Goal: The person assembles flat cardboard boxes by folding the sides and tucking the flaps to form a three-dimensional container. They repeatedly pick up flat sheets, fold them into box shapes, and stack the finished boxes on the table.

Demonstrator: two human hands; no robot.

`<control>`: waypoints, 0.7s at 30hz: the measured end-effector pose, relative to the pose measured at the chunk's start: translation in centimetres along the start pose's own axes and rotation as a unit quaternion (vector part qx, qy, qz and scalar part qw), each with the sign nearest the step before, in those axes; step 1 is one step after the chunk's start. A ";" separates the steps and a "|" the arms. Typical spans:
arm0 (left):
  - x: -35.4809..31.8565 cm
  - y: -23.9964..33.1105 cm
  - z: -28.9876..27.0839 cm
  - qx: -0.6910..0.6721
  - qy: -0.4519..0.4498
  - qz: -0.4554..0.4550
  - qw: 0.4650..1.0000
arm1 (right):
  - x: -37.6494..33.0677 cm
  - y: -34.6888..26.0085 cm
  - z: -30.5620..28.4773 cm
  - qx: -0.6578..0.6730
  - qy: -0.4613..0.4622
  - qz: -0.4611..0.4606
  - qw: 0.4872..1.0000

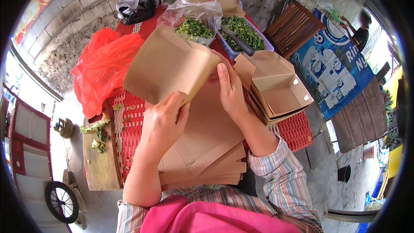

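Above the table I hold a partly folded brown paperboard box (166, 62), tilted, its hollow side showing. My left hand (166, 118) is closed on its near lower edge, with the fingers curled. My right hand (229, 87) grips its right side, thumb up along the edge and the other fingers partly hidden behind the board. Beneath my hands lies a stack of flat brown box blanks (211, 140), spread unevenly. Just right of my right hand stands a nested pile of folded paperboard boxes (282, 92), the top one with its lid up.
On the red woven table (297, 131), a red plastic bag (103, 67) lies left, near a wooden cutting board (103, 164) with vegetable scraps. Chopped greens fill a clear bag (194, 28) and a lilac tray (258, 28) holding a dark-handled knife (239, 42). A person (361, 32) stands far right.
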State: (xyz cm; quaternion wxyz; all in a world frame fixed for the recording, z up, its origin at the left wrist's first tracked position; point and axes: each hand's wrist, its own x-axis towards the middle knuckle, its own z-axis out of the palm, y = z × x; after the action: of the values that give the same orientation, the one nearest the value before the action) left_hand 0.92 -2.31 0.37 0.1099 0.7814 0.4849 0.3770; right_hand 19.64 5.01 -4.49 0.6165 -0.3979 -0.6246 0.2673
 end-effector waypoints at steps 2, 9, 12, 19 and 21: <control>0.2 0.0 -0.3 -0.096 0.076 -0.005 0.993 | -0.6 -0.1 0.2 0.041 -0.047 0.009 0.998; 0.1 -0.1 -0.7 -0.611 0.173 -0.100 0.766 | -2.6 -3.7 1.9 -0.092 -0.145 -0.323 0.931; 0.0 0.3 -0.5 -0.648 0.129 -0.074 0.747 | -2.7 -3.8 2.5 -0.123 -0.128 -0.360 0.916; -0.6 1.3 0.3 -0.557 0.180 -0.046 0.810 | -3.1 -4.7 1.9 -0.136 -0.080 -0.344 0.926; -0.9 0.5 0.4 -0.494 0.220 -0.038 0.840 | -2.9 -4.7 2.1 -0.095 -0.051 -0.370 0.923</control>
State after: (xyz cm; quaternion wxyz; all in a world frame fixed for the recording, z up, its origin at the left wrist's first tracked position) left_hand 1.33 -3.26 -0.06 0.3866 0.5006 0.2752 0.7240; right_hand 16.59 0.38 -2.48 0.5985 -0.1812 -0.7801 -0.0201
